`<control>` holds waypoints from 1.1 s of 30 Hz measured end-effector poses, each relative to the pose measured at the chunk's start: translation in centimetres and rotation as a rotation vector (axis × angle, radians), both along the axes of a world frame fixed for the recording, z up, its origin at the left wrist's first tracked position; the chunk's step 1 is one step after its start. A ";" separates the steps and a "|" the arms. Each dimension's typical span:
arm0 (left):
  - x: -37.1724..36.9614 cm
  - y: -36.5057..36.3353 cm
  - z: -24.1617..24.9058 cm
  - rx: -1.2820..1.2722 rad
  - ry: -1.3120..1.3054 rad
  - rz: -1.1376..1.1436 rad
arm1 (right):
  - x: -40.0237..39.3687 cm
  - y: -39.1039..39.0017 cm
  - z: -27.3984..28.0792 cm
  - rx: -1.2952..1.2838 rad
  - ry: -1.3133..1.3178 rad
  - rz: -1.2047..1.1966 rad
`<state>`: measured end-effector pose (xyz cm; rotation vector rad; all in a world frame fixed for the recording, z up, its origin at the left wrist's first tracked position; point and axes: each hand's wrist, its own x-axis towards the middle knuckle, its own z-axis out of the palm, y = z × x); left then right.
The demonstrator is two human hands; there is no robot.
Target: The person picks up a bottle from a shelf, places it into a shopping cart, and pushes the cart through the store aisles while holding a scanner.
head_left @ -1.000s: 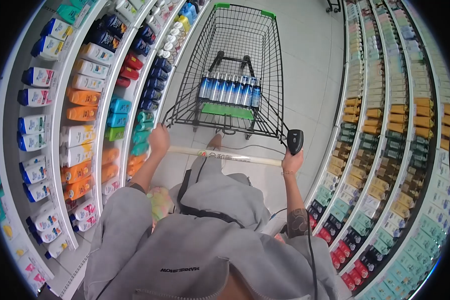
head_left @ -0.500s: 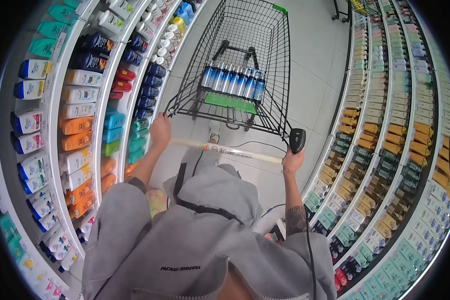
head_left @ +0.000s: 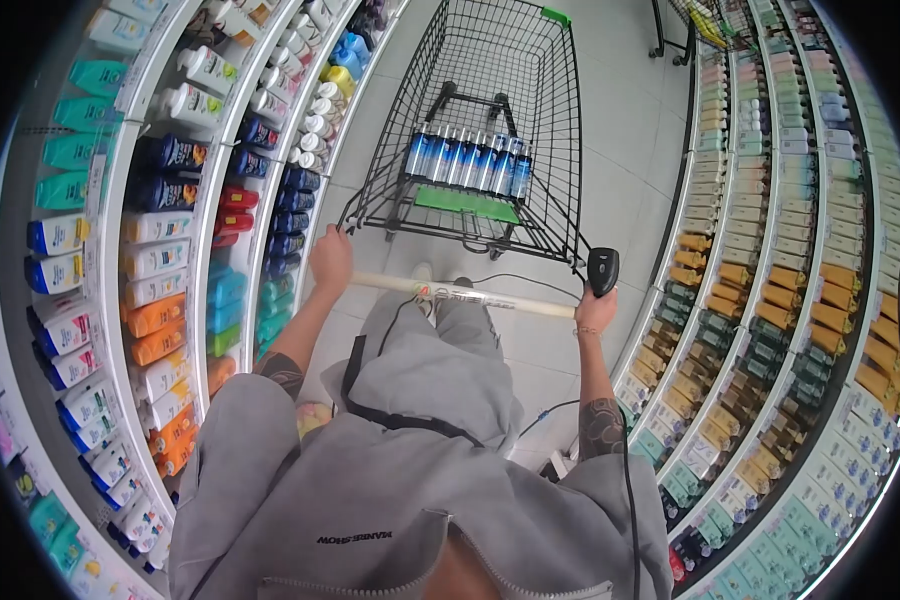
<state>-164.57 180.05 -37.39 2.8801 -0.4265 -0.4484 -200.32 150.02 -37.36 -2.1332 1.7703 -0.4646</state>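
Note:
A black wire shopping cart (head_left: 535,60) is in front of me, a row of several blue-and-silver cans or bottles (head_left: 467,162) standing inside it near the handle end. Its pale handle bar (head_left: 390,284) runs across between my hands. My left hand (head_left: 331,262) is closed around the bar's left end. At the right end, my right hand (head_left: 596,309) grips the bar, its fingers partly hidden. Just above that hand is a black, rounded device (head_left: 603,270) resembling a barcode scanner. A green panel (head_left: 467,205) crosses the cart below the cans.
Shelves of shampoo-like bottles (head_left: 158,258) line my left side. On the right, curved shelves hold rows of boxes and tubes (head_left: 770,280). Another cart (head_left: 705,20) stands at the far right of the aisle. A dark cable (head_left: 626,490) hangs along my right arm.
Left shelf items have slid down and toward me in view, as I and the cart moved forward. My feet have changed position. Both hands stay on the bar.

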 end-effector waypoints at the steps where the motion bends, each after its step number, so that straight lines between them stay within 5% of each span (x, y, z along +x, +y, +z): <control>1: 0.3 -0.8 -0.1 -0.006 -0.027 -0.014 | 0.4 -0.7 0.0 0.003 0.012 0.006; 33: 17.3 -26.9 -0.6 0.026 -0.071 -0.025 | 17.9 -26.6 0.9 0.042 -0.124 0.050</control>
